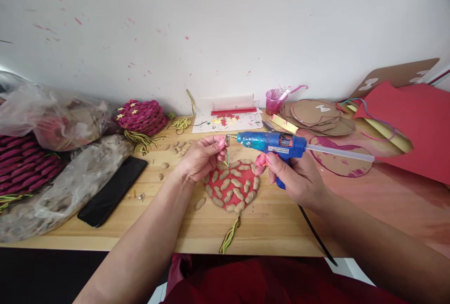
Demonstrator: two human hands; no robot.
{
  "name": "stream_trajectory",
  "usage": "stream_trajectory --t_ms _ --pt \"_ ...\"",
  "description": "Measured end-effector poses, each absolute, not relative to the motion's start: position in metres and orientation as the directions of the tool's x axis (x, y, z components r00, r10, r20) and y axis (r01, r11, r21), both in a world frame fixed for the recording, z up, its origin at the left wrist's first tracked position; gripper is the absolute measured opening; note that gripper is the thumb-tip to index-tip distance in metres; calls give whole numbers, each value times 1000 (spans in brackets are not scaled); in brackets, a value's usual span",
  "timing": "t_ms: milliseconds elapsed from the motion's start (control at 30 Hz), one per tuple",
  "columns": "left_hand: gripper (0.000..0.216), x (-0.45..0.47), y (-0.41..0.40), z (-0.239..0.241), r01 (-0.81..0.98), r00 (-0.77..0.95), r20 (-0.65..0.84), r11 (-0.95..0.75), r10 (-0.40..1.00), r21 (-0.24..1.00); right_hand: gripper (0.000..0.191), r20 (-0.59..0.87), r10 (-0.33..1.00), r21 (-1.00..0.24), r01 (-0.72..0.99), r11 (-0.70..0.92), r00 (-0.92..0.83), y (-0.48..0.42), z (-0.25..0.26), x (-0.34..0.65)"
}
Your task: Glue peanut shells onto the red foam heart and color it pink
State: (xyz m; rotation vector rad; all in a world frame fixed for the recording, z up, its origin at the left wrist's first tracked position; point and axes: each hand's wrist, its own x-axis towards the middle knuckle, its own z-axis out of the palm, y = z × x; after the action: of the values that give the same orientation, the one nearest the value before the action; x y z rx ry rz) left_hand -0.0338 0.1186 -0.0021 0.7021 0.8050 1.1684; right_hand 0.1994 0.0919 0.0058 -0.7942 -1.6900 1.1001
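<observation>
My right hand [298, 177] grips a blue hot glue gun [270, 144] with a clear glue stick [339, 152] poking out behind; its nozzle points left. My left hand [200, 158] pinches a peanut shell [227, 141] right at the nozzle tip. Below both hands, a red heart-shaped piece [232, 186] lies on the wooden table [274, 229], covered with several glued peanut shells and trailing a yellow-green yarn tassel [229, 238].
A black phone [113, 190] lies left of the heart, beside plastic bags [52, 121] and magenta woven pieces [140, 115]. Loose peanuts [177, 148] are scattered behind. Cardboard discs [316, 115], a pink cup [274, 100], scissors [269, 126] and red paper [415, 126] are at the right. The gun's cord [316, 236] runs off the front edge.
</observation>
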Motion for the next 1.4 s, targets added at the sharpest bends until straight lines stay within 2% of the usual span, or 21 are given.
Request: stream_trajectory --t_ms 267,1033,1400 --pt "30 -34 118 -3 -509 193 -178 253 965 823 31 346 871 -912 95 400 -350 92 5 200" --pt "34 -33 119 -6 -515 189 -198 268 962 814 31 365 865 -903 96 419 -345 93 8 199" --pt "33 -34 118 -5 -525 203 -191 271 960 807 33 366 860 -886 149 439 -356 92 8 201"
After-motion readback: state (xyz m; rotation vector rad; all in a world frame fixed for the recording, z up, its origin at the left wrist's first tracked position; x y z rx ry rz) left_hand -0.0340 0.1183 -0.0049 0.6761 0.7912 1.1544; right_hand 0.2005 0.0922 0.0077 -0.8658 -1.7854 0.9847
